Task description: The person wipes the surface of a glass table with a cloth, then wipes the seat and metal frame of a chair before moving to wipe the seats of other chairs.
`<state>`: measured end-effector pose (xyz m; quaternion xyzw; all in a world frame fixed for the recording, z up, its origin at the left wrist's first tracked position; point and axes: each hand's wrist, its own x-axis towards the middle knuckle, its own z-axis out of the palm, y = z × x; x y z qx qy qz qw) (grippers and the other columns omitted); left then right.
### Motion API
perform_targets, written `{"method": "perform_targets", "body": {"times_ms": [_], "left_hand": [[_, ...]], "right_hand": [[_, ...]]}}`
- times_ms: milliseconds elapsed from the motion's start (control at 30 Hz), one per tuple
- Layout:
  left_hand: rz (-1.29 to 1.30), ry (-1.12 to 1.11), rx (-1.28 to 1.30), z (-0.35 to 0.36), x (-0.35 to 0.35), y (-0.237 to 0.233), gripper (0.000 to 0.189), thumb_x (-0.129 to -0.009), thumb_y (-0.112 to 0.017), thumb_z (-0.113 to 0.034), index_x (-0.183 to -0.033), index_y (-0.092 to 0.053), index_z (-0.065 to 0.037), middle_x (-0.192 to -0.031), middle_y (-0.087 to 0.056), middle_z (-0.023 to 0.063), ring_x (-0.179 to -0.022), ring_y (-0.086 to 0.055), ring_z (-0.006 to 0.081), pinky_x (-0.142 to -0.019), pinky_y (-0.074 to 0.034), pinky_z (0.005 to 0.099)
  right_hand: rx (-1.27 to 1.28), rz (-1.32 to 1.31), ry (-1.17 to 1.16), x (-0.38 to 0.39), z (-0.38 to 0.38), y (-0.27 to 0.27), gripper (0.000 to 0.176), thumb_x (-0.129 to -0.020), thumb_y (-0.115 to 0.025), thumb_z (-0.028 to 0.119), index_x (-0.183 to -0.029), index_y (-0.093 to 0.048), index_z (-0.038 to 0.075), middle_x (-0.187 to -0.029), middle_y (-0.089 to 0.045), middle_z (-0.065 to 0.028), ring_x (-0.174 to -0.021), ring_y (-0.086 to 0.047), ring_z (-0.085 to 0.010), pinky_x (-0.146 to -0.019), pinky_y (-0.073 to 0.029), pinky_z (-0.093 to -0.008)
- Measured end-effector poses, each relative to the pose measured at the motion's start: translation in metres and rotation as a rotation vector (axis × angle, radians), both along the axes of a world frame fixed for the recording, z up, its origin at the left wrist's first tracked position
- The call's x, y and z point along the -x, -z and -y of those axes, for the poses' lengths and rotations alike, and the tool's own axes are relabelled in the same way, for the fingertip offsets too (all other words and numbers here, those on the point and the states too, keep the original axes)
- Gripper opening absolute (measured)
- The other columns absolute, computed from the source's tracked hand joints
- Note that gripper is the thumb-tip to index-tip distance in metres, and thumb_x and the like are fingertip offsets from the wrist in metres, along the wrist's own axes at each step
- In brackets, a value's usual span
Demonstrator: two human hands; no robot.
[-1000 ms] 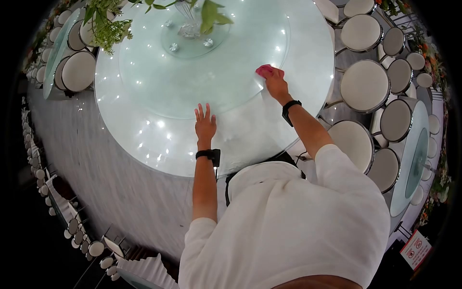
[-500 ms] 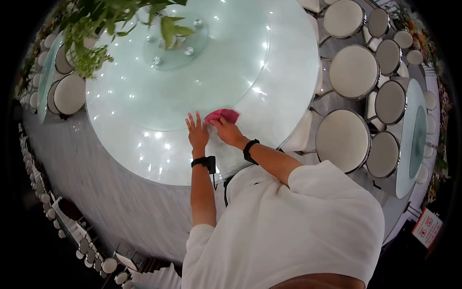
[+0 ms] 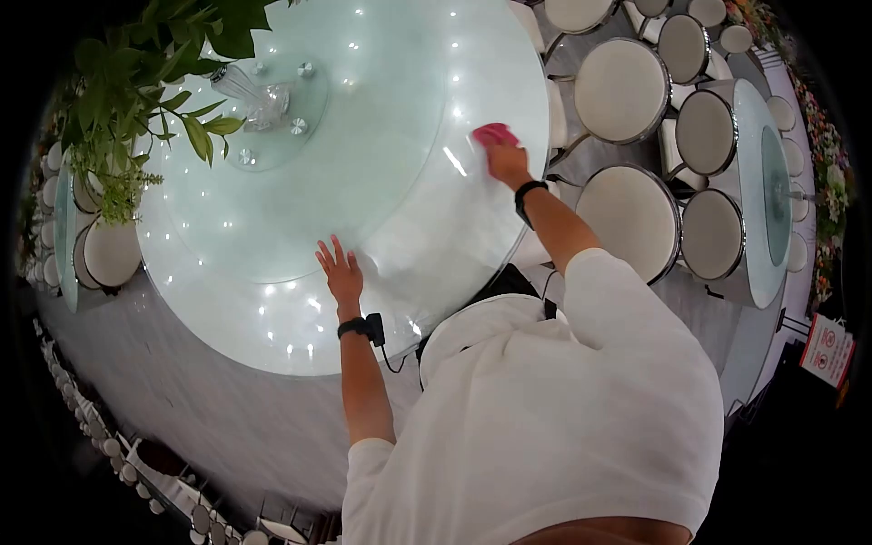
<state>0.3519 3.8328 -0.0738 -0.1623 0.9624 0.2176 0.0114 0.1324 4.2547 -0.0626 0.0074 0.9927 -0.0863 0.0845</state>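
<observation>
Your right grip (image 3: 508,165) is clamped on a pink cloth (image 3: 494,135), the fingers bunched over it so that it shows mostly past their tips. The cloth is at the right-hand part of a round, pale counter (image 3: 472,195), on the outer band between the glass turntable (image 3: 363,173) and the counter's rim. Your left grip (image 3: 341,277) is apart, fingers spread and pointing away from you, at the near edge of the turntable and well apart from the cloth; from this angle you cannot quite tell whether its palm presses on the surface or sits just above it. A black band (image 3: 525,202) circles your right wrist, and another black band (image 3: 351,327) circles your left, with a small dark box beside it and a cable trailing down toward your waist. Your arms come from a white shirt (image 3: 545,409), and your body stands close to the counter's near rim. Farther in, toward the upper left, a clear glass vase (image 3: 265,106) is tilted in your view, with silver knobs (image 3: 298,126) around it and green leaves (image 3: 195,123) hanging across that side. Beyond the right rim you have chairs with round, pale pads (image 3: 622,91), then a second round table (image 3: 750,154), a red-and-white sign (image 3: 827,350) and a bank of flowers (image 3: 832,182)
</observation>
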Motion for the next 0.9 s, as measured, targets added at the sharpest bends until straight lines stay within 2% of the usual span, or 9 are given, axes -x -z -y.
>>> {"method": "perform_targets", "body": {"times_ms": [233, 300, 367, 533, 567, 700, 733, 833, 900], "left_hand": [[-0.152, -0.024, 0.055, -0.006, -0.003, 0.016, 0.056, -0.101, -0.048, -0.026, -0.153, -0.029, -0.022, -0.161, -0.016, 0.0148, -0.145, -0.019, 0.0445, -0.098, -0.049, 0.0497], [-0.188, -0.022, 0.091, -0.006, -0.001, 0.02, 0.056, -0.1, -0.048, -0.026, -0.153, -0.03, -0.022, -0.161, -0.016, 0.0153, -0.144, -0.021, 0.0448, -0.095, -0.05, 0.0489], [-0.216, 0.001, 0.122, -0.006, -0.001, 0.024, 0.056, -0.1, -0.049, -0.025, -0.152, -0.031, -0.022, -0.16, -0.016, 0.0158, -0.144, -0.022, 0.045, -0.093, -0.052, 0.0481], [0.094, -0.333, -0.02, -0.042, 0.012, -0.009, 0.066, -0.092, -0.057, -0.029, -0.152, -0.03, -0.017, -0.161, -0.011, 0.0198, -0.149, -0.008, 0.0387, -0.108, -0.025, 0.0654], [-0.028, -0.289, -0.157, -0.048, 0.013, 0.015, 0.067, -0.089, -0.06, -0.029, -0.148, -0.034, -0.01, -0.161, -0.012, 0.0208, -0.151, -0.002, 0.0344, -0.11, -0.01, 0.0689], [-0.122, 0.209, -0.518, -0.144, 0.021, -0.031, 0.049, -0.083, -0.066, -0.019, -0.127, -0.05, -0.005, -0.136, -0.05, 0.0238, -0.13, -0.045, 0.0408, -0.104, -0.036, 0.0524], [-0.232, 0.372, -0.273, -0.173, 0.011, -0.021, 0.046, -0.083, -0.065, -0.021, -0.124, -0.053, -0.003, -0.132, -0.053, 0.0235, -0.124, -0.05, 0.0407, -0.103, -0.039, 0.0484], [0.044, 0.641, -0.314, -0.227, -0.018, -0.003, 0.042, -0.086, -0.061, -0.025, -0.122, -0.055, -0.004, -0.135, -0.051, 0.0233, -0.123, -0.051, 0.0403, -0.104, -0.04, 0.048], [-0.12, 0.665, -0.527, -0.249, -0.03, -0.006, 0.042, -0.086, -0.057, -0.028, -0.121, -0.058, -0.005, -0.141, -0.047, 0.0223, -0.129, -0.045, 0.0398, -0.103, -0.04, 0.0514]], "right_hand": [[-0.024, 0.228, 0.006, -0.054, -0.066, 0.006, 0.056, -0.087, -0.055, 0.026, -0.142, -0.043, 0.02, -0.115, -0.067, -0.0149, -0.104, -0.064, -0.0375, -0.085, -0.052, -0.051], [0.069, -0.259, -0.26, -0.084, -0.054, 0.039, 0.069, -0.087, -0.048, 0.015, -0.152, -0.026, 0.016, -0.111, -0.065, -0.0253, -0.097, -0.065, -0.0424, -0.084, -0.051, -0.0506], [0.178, 0.018, -0.176, -0.116, -0.012, 0.03, 0.068, -0.087, -0.047, 0.014, -0.151, -0.026, 0.013, -0.106, -0.066, -0.0258, -0.089, -0.065, -0.0426, -0.08, -0.051, -0.0518], [0.36, 0.127, -0.325, -0.184, 0.085, -0.006, 0.057, -0.088, -0.051, 0.02, -0.143, -0.038, 0.016, -0.096, -0.067, -0.0213, -0.081, -0.066, -0.0397, -0.071, -0.053, -0.0499], [0.383, 0.131, -0.315, -0.202, 0.1, -0.009, 0.057, -0.088, -0.051, 0.02, -0.143, -0.038, 0.016, -0.096, -0.067, -0.0213, -0.081, -0.066, -0.0397, -0.071, -0.053, -0.0499], [0.408, 0.405, -0.712, -0.242, 0.123, -0.034, 0.053, -0.082, -0.058, 0.021, -0.134, -0.048, 0.019, -0.101, -0.066, -0.0121, -0.085, -0.066, -0.0343, -0.075, -0.054, -0.0453], [0.29, 0.683, -0.703, -0.234, 0.126, -0.067, 0.045, -0.082, -0.06, 0.024, -0.125, -0.054, 0.017, -0.103, -0.066, -0.0118, -0.087, -0.066, -0.0329, -0.076, -0.054, -0.0452], [0.394, 0.0, -0.667, -0.237, 0.061, -0.004, 0.039, -0.081, -0.062, 0.027, -0.119, -0.057, 0.019, -0.1, -0.068, -0.0113, -0.087, -0.067, -0.0317, -0.074, -0.054, -0.0464], [0.149, 0.418, -0.441, -0.224, 0.026, -0.008, 0.039, -0.081, -0.062, 0.027, -0.119, -0.057, 0.023, -0.095, -0.07, -0.0111, -0.085, -0.068, -0.0326, -0.071, -0.054, -0.0478]]}}
